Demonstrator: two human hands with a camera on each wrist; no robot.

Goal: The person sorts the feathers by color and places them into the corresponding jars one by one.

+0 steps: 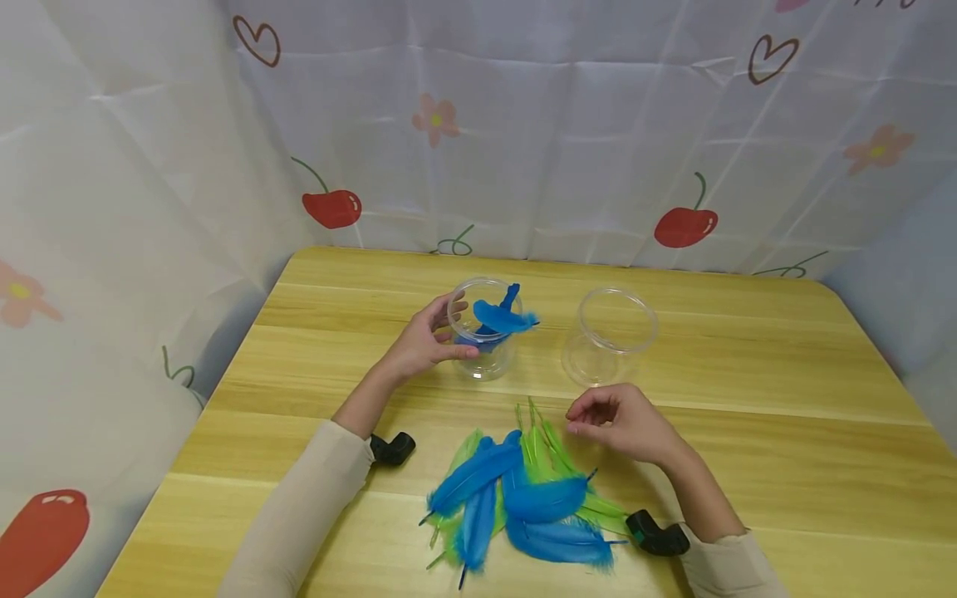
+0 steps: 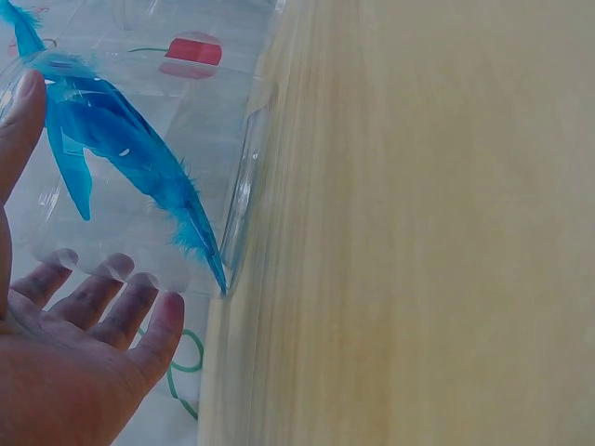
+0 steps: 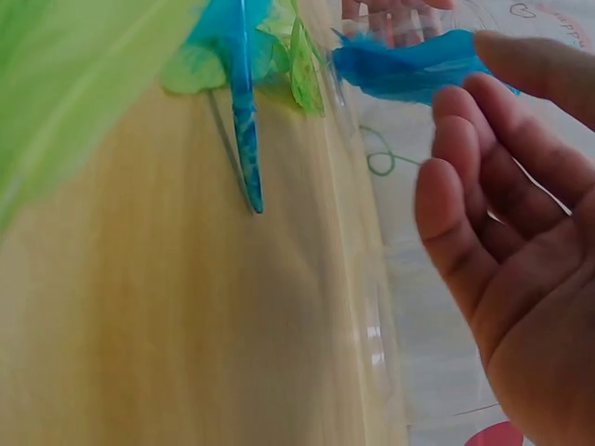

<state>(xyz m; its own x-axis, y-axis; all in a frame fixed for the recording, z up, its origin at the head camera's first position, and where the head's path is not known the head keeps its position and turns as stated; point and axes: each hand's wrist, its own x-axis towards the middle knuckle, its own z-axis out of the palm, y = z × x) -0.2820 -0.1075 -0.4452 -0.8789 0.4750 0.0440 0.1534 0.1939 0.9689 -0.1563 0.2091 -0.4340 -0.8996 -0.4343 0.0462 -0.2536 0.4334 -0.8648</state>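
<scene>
My left hand (image 1: 449, 330) grips a clear plastic jar (image 1: 486, 340) at mid-table, thumb and fingers (image 2: 130, 311) curled round its wall. Blue feathers (image 1: 499, 316) stick out of that jar's mouth, and one (image 2: 121, 139) shows through the wall. My right hand (image 1: 586, 418) hovers just above the far edge of a pile of blue and green feathers (image 1: 516, 498), fingers (image 3: 465, 158) loosely bent and holding nothing. A second clear jar (image 1: 609, 336) stands empty just beyond the right hand.
The wooden table (image 1: 748, 390) is enclosed by a white cloth (image 1: 598, 124) printed with cherries and flowers at the back and left. Black wrist cameras (image 1: 392, 448) (image 1: 658, 536) sit by each forearm. A blue quill (image 3: 246, 139) points toward the empty jar.
</scene>
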